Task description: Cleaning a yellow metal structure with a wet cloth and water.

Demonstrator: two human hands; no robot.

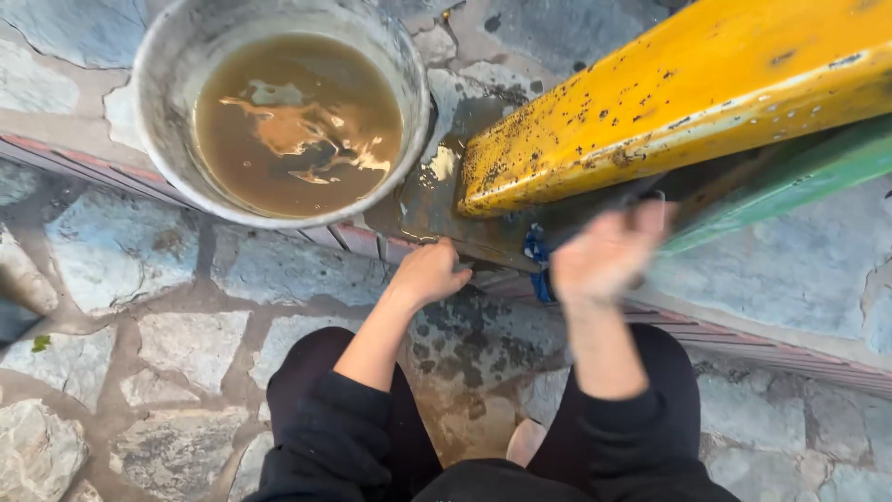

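Stone paving (121,251) below, muddy bucket (279,112) upper left. Left hand (429,271) clenched on metal plate's (437,200) edge under yellow beam (669,93), running up-right. Right hand (609,253) blurred, nearer blue rag (536,246); grip unclear.

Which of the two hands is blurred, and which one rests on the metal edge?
The right hand is blurred, raised beside a blue cloth under the yellow beam. The left hand is sharp and grips the wet metal plate's edge.
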